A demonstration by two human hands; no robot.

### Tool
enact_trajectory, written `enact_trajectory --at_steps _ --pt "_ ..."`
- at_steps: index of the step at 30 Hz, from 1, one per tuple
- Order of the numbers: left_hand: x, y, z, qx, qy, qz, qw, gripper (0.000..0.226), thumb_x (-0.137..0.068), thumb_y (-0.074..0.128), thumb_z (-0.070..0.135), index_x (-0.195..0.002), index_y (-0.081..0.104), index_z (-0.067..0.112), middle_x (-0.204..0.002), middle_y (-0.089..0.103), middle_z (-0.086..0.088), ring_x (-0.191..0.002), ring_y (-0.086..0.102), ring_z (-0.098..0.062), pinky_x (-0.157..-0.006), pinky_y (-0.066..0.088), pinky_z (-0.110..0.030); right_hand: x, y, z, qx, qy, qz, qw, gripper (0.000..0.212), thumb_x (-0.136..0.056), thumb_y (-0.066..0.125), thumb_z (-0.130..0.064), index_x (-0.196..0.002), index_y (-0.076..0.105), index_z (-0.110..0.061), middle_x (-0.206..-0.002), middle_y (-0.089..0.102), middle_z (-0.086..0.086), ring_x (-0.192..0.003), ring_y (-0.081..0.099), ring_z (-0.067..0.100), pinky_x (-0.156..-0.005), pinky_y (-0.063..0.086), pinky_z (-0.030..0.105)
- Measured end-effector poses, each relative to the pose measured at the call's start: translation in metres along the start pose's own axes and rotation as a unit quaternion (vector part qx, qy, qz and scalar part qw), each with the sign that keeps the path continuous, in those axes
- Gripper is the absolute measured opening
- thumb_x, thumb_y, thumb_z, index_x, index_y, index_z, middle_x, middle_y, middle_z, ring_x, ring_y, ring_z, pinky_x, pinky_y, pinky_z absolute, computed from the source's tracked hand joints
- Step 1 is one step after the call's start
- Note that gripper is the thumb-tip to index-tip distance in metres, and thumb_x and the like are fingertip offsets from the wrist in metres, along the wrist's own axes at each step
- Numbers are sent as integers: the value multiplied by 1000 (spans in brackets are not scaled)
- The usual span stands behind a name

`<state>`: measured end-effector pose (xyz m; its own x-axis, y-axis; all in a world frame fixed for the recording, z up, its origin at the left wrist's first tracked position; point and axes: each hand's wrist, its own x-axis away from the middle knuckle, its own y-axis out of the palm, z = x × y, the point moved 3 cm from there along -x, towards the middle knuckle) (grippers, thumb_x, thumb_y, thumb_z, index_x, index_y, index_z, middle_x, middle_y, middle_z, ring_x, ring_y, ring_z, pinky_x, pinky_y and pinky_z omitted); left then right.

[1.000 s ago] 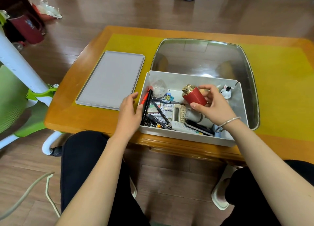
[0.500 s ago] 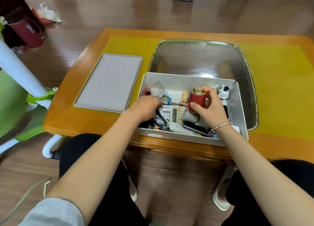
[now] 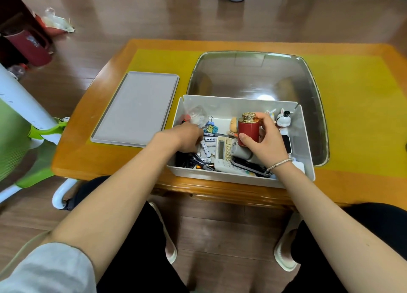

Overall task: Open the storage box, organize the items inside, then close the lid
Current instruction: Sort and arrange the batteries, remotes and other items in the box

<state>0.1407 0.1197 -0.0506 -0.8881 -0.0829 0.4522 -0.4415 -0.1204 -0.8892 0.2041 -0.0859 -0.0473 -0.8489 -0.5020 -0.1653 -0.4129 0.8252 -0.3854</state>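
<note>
The desk (image 3: 105,160) is glossy varnished wood with a matt yellow top, and on it the storage box (image 3: 306,143) looks like smooth matt white plastic, its lid (image 3: 136,110) left of it matt grey, the tray (image 3: 312,90) behind it shiny, reflective metal.

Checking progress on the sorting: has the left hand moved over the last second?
Yes. The left hand went from the storage box's left wall, on the lid side, rightward into the box, among the pens.
</note>
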Motion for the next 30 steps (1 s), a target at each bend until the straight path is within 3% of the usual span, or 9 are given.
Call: enact_trajectory --at_steps 6,11,16,19,24,28,30 --pt "-4 1 -1 12 -2 7 1000 31 -89 64 23 -119 56 19 -120 59 -7 -116 49 -28 -96 43 -37 1 0 -1 15 -10 4 1000 47 -78 73 -19 -117 46 -24 -102 50 -25 -94 54 -8 -76 46 5" --pt "2 0 -2 13 49 105 993 25 -90 64 24 -114 66 17 -116 60 -8 -119 44 -30 -95 33 -34 3 -2 -5 24 -26 23 999 61 -79 72 -27 -130 40 -27 -115 48 -15 -99 52 -2 -81 46 11" --pt "13 -13 -3 146 72 243 956 16 -98 48 34 -102 48 18 -95 60 -4 -78 53 -15 -61 34 -27 2 -9 -5 -12 -21 75 997 59 -83 69 -20 -133 37 -22 -114 45 -23 -97 52 -11 -78 46 5" --pt "1 -17 4 188 72 214 956 23 -102 34 40 -98 40 18 -90 56 -3 -76 52 -16 -61 36 -32 1 -11 -2 -16 -18 100 995 54 -86 65 -21 -132 37 -21 -109 43 -30 -93 51 -20 -75 47 4" --pt "-30 -19 25 118 65 179 975 27 -104 27 38 -96 37 14 -74 50 0 -74 48 -24 -65 33 -37 1 -9 0 -9 -29 90 995 53 -85 66 -21 -131 38 -20 -115 45 -14 -97 53 -3 -75 45 4" --pt "-40 -21 21 63 47 162 984 29 -104 23 38 -92 35 14 -89 63 -18 -76 47 -29 -78 39 -42 0 -9 0 -7 -33 90 995 54 -85 66 -20 -131 39 -19 -116 45 -15 -96 52 -7 -74 45 3" --pt "-41 -23 21 51 43 155 986 28 -104 23 37 -92 33 14 -98 64 -24 -79 48 -32 -74 34 -40 0 -9 -1 -6 -33 89 995 54 -85 66 -21 -132 39 -19 -117 44 -15 -99 51 -9 -76 45 4"
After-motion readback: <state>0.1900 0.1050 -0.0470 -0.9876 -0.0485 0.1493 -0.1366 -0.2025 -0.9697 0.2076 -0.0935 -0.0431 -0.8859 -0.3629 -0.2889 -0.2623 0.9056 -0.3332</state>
